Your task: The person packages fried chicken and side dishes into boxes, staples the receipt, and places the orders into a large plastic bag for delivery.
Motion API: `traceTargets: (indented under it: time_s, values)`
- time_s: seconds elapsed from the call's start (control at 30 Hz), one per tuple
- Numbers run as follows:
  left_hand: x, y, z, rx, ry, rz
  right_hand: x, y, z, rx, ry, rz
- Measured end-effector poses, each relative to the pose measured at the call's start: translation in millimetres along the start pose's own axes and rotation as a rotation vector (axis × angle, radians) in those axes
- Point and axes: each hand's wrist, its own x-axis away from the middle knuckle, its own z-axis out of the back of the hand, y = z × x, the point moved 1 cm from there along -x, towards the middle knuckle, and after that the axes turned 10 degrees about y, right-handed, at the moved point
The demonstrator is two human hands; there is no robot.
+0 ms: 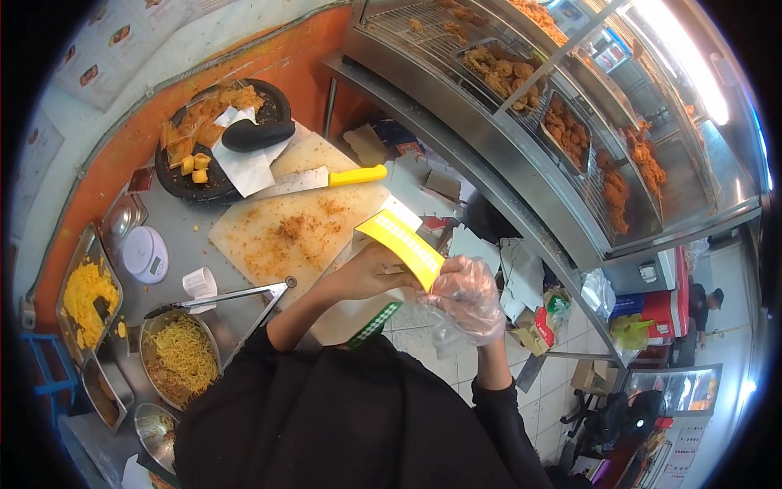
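Note:
A folded yellow paper food carton with a white pattern is held up in front of me at the cutting board's near right corner. My left hand, bare, grips its lower edge, some fingers hidden behind it. At the carton's right end is my right hand, in a loose clear plastic glove, its fingers closed on that edge. Crumbs cover the white cutting board. A knife with a yellow handle lies across the board, its blade towards the stone mortar. Below my left forearm shows a green-and-white checked paper edge.
The stone mortar holds a black pestle, napkins and food. Tongs lie over a bowl of noodles. A kitchen scale and yellow food tray stand left. A fried chicken display case rises right.

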Motion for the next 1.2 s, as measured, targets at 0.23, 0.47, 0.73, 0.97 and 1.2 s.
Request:
traceTargets:
  time_s: [0.23, 0.47, 0.73, 0.97, 1.2]
  values:
    - [-6, -2, -20, -0.090, -0.280, 0.090, 29, 56, -35, 0.076, 0.214, -0.004]
    - [61, 40, -4, -0.349, -0.133, 0.284, 3, 118, -78, -0.831, 0.753, -0.849]
    - [136, -104, 41, -0.505, 1.243, 0.536, -46, 79, -174, -0.031, -0.586, -0.114]
    - [159, -59, 97, 0.011, 1.866, 0.340, -241, 23, -249, 0.074, -0.696, 0.551]
    - [120, -61, 96, 0.038, 2.116, 0.416, -313, 18, -418, 0.274, -1.121, 0.587]
